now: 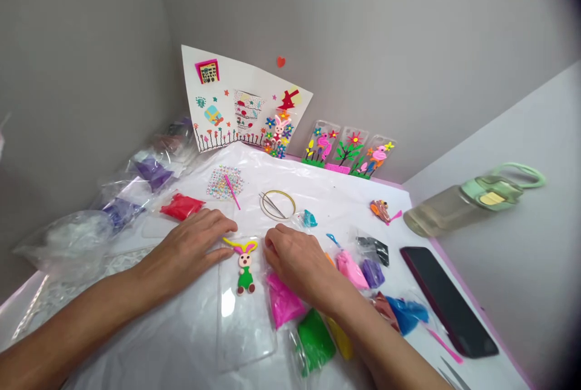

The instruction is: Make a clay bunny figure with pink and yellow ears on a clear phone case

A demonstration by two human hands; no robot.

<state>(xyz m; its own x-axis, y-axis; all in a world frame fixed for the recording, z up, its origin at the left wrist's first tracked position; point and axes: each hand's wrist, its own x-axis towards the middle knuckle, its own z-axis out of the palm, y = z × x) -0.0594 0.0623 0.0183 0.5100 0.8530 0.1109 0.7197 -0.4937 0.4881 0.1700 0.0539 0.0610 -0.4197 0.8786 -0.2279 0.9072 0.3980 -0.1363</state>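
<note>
A clear phone case (247,329) lies flat on the table between my hands. On it is a clay bunny (245,269) with a green outfit, brown feet and pink ears edged in yellow. A thin yellow clay strand (230,242) runs from its ears toward my left hand (190,247). That hand rests at the case's upper left edge, its thumb and fingers apart around the strand's end. Beside the upper right edge, my right hand (290,257) has its fingers curled inward; whatever they hold is hidden. A bag of magenta clay (285,302) lies beneath its wrist.
Bagged clay, including green (315,341) and red (182,206), surrounds my hands. Rhinestones (218,183), a bangle (290,196) with tweezers, and a phone (447,302) lie about. A bottle (463,202) stands right. Decorated cases (347,151) lean against the wall.
</note>
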